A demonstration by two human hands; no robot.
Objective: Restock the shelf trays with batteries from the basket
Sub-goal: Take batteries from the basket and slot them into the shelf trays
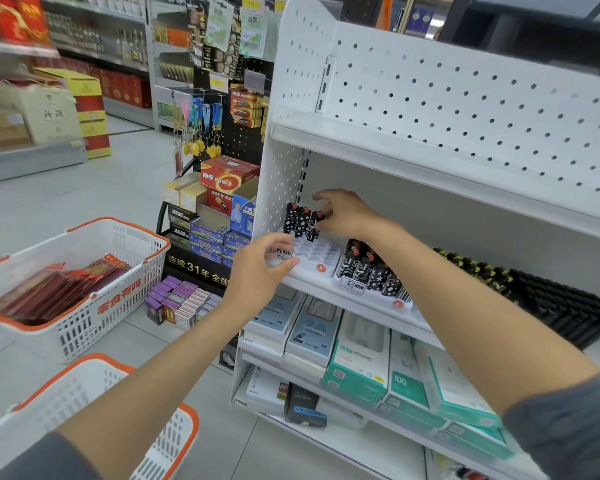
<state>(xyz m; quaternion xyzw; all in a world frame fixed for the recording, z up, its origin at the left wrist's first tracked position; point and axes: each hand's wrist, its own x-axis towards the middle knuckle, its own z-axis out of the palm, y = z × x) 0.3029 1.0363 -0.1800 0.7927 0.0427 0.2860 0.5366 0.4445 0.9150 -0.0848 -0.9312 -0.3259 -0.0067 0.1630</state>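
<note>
A white slotted tray point(321, 258) sits at the left end of the middle shelf. Three black-and-white patterned cylinders with red caps point(297, 221) stand in its back row. My right hand point(343, 211) pinches the rightmost of them at its top. My left hand point(260, 268) grips the tray's front left corner. A second tray point(371, 271) to the right is full of the same patterned cylinders. A white and orange basket point(84, 403) is at the lower left; its inside is mostly hidden by my left arm.
Another white and orange basket point(94, 306) on the floor holds red packets. Black and yellow items point(541, 299) lie in a row further right on the shelf. Boxed chargers point(361, 358) fill the shelf below. A black display stand of batteries point(215, 216) is left of the shelf.
</note>
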